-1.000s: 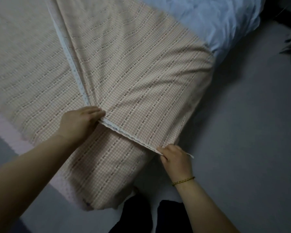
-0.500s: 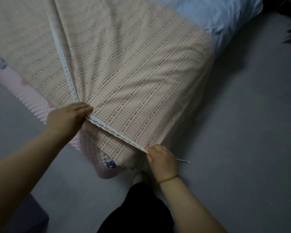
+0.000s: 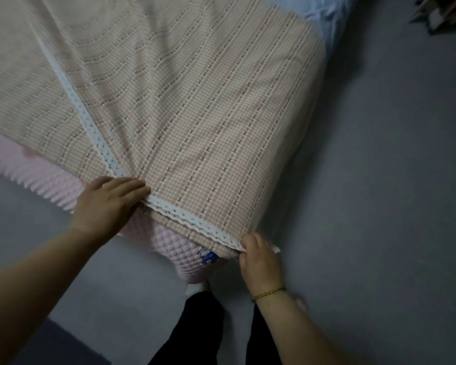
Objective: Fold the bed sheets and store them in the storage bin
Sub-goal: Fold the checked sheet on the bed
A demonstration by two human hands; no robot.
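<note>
The bed sheet (image 3: 208, 122), beige with small checks, fills the upper and middle part of the frame and hangs down over the bed corner toward the lower centre. Its white lace edge (image 3: 195, 219) runs from the upper left down to the left hand (image 3: 111, 204), turns there, and goes on to the right hand (image 3: 258, 262) as a tight line. The left hand lies over this turn with the fingers straight and pressed together on top of the cloth. The thumb is hidden, so I cannot tell if it grips from below. The right hand, at the lower centre right, has curled fingers and pinches the sheet corner, and a short piece of lace sticks out beside it. A thin bracelet (image 3: 269, 293) is on this wrist. Under the sheet a pink bumpy blanket (image 3: 37, 177) shows at the left and below the lace. A light blue cloth (image 3: 324, 19) is at the top right, over the grey floor (image 3: 392, 206)
</note>
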